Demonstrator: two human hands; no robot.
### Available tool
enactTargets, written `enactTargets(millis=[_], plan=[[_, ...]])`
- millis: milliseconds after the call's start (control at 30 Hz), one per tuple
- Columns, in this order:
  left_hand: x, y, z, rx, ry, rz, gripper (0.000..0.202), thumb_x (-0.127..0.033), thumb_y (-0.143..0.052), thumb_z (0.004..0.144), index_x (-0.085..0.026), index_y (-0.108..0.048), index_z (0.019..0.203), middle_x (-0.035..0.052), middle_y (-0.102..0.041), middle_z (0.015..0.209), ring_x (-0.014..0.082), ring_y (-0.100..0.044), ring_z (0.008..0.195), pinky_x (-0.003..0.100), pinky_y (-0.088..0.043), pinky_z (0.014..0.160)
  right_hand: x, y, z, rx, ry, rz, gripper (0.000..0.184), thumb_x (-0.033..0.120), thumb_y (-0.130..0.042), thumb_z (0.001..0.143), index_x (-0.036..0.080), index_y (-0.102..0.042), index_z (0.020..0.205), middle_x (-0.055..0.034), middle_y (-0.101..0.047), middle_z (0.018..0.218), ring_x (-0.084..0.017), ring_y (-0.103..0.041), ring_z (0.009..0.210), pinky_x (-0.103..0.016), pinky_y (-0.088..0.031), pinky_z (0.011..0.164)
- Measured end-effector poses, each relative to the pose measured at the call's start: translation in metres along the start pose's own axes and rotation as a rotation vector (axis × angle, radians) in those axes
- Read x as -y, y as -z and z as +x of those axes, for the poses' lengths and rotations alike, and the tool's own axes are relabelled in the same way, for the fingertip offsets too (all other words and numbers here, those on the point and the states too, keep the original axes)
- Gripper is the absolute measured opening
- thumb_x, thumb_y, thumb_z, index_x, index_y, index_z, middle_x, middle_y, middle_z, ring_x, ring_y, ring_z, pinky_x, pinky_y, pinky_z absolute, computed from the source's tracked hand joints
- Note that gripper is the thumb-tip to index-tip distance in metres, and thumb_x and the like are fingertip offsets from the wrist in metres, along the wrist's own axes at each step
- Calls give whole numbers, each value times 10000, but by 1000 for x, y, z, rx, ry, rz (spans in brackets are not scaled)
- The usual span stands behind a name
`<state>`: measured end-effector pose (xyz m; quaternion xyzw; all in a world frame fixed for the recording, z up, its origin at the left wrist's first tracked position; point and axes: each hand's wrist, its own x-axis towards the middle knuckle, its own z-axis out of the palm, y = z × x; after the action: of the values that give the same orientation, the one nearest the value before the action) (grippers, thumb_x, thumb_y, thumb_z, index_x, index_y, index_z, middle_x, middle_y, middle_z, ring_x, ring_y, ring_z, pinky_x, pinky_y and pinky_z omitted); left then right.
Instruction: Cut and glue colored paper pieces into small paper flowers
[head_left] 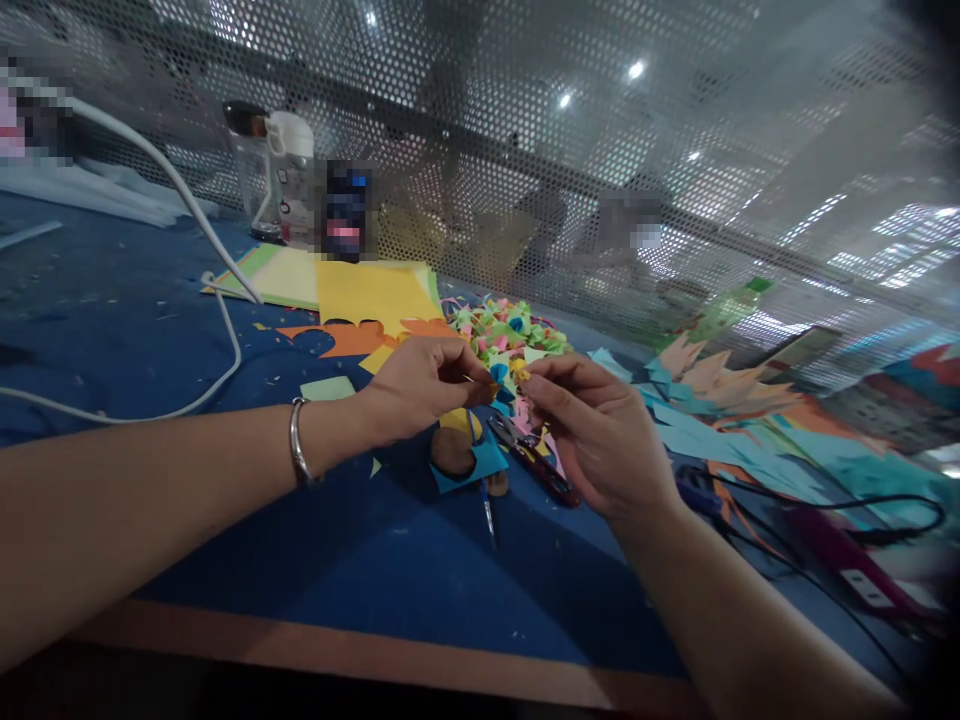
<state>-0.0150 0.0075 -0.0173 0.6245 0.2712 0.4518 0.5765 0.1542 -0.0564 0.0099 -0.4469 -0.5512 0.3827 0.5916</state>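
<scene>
My left hand (427, 388), with a silver bangle at its wrist, pinches a small blue paper piece (501, 378) between thumb and fingertips. Facing it, my right hand (604, 425) is closed on a tiny yellow paper piece (520, 371), right beside the blue one. Whether the two pieces touch is hard to tell. Behind the fingertips lies a heap of small green, pink and yellow paper pieces (491, 325). Under the hands are red-handled scissors (551, 475), a pen (489, 515), and a blue paper scrap with a round cut-out (491, 462).
Yellow paper sheets (375, 290) and orange cut scraps (352, 340) lie behind the left hand. Two bottles (294, 175) stand by the perforated metal screen (480, 170). A white cable (169, 170) arches at left. At right are blue paper strips (720, 440) and a purple power strip (847, 560).
</scene>
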Motion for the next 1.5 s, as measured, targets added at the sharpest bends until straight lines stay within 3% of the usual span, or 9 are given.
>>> enactTargets(millis=[833, 1133, 1367, 1500], plan=[[0, -3, -2, 15, -53, -11, 123, -170, -757, 666, -143, -648, 716, -6, -697, 705, 106, -668, 697, 248, -538, 713, -3, -1, 0, -5, -55, 3, 114, 274, -820, 717, 208, -740, 766, 28, -626, 722, -83, -478, 584, -223, -379, 533], [-5, -2, -4, 34, -36, -1, 103, -129, -736, 688, -142, -640, 723, 1, -709, 720, 102, -676, 703, 243, -542, 719, -4, 5, -2, 13, -31, -99, 142, 302, -791, 756, 221, -750, 865, 2, -682, 803, -110, -530, 631, -244, -409, 555], [-11, -2, -4, 33, 12, 61, 84, -87, -687, 697, -147, -629, 696, 1, -705, 683, 111, -675, 678, 255, -542, 712, 2, 12, -3, 54, 148, -361, 135, 296, -716, 841, 228, -735, 956, -18, -692, 921, -143, -587, 749, -286, -460, 668], [-12, -1, -4, 39, 7, 193, 79, -142, -707, 700, -149, -629, 690, 18, -704, 697, 135, -675, 685, 275, -547, 698, 4, 13, -3, 120, 279, -518, 134, 278, -691, 860, 220, -713, 979, -23, -663, 924, -146, -587, 745, -306, -479, 694]])
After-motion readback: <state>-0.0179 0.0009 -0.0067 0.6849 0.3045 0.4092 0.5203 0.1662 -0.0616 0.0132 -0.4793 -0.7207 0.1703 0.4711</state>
